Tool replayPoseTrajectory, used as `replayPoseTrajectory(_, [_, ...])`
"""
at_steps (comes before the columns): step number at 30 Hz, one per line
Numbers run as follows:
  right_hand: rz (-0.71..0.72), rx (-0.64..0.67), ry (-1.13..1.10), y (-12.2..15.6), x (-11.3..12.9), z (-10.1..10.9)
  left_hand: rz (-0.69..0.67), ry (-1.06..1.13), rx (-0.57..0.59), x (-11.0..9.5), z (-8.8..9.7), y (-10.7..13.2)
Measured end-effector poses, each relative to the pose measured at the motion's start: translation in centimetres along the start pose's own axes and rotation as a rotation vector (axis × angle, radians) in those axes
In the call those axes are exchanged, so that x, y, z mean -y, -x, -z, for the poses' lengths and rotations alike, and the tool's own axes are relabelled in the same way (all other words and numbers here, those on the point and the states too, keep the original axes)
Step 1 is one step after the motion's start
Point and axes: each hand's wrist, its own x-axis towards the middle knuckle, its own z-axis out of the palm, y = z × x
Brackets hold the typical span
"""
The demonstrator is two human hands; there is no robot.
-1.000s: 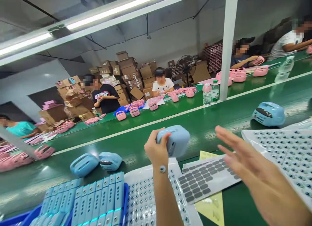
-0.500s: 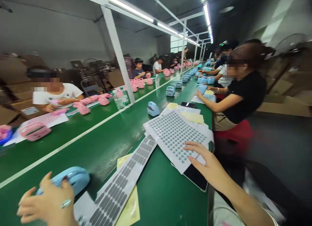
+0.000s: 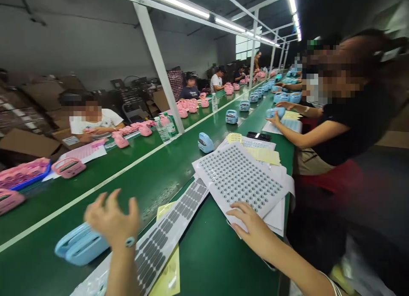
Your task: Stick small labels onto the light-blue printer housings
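- The left hand (image 3: pixel 111 219) hovers with fingers spread wide and holding nothing, just above a blue case (image 3: pixel 80 245) that lies on the green belt (image 3: pixel 134 189) below and left of the fingertips.
- The right hand (image 3: pixel 249 221) lies flat, fingers loosely extended and gripping nothing, its fingertips pressing the near corner of a white sheet of small dot stickers (image 3: pixel 239 176).
- Between the two hands runs a long strip of grey pads (image 3: pixel 166 232) over a yellow paper (image 3: pixel 168 274); a careless sweep of the left wrist could drag or crease it.
- The sticker sheet tops a loose stack at the table's edge; a push from the right fingers could likely slide it off.
- Beyond the fingers, another blue case (image 3: pixel 205 142) sits on the belt, and a neighbouring worker's arm (image 3: pixel 297 136) reaches in close by.
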Motion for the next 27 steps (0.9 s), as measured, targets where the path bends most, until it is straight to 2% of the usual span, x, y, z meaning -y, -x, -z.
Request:
replayPoseTrajectory(1, [0.047,0.042,0.006,-0.9,0.7,-0.4,-0.065,0.05,0.107,-1.1,-0.7,0.1])
replayPoseTrajectory(4, [0.177,0.131,0.041,-4.0,2.8,-2.1,-0.205,0.326,0.684,-2.9,-3.2,1.7])
replayPoseTrajectory(5, [0.209,0.145,0.061,-5.1,3.5,-2.8,-0.212,0.379,0.811,-3.1,-4.0,2.5])
replayPoseTrajectory(7, [0.245,0.156,0.108,-7.1,4.8,-4.4,-0.187,0.42,0.935,-3.2,-5.1,3.9])
replayPoseTrajectory(11, [0.189,0.141,0.184,-10.0,6.2,-7.6,-0.12,0.443,0.994,-3.0,-5.7,5.3])
replayPoseTrajectory(16, [0.09,0.138,0.212,-10.2,5.5,-9.9,-0.076,0.471,0.994,-3.1,-5.7,5.3])
replayPoseTrajectory(22, [0.047,0.122,0.136,-10.4,4.2,-10.5,-0.029,0.494,0.997,-3.3,-5.9,5.5])
replayPoseTrajectory(27, [0.104,0.099,0.003,-11.1,4.0,-9.3,-0.025,0.506,0.985,-3.2,-6.1,5.5])
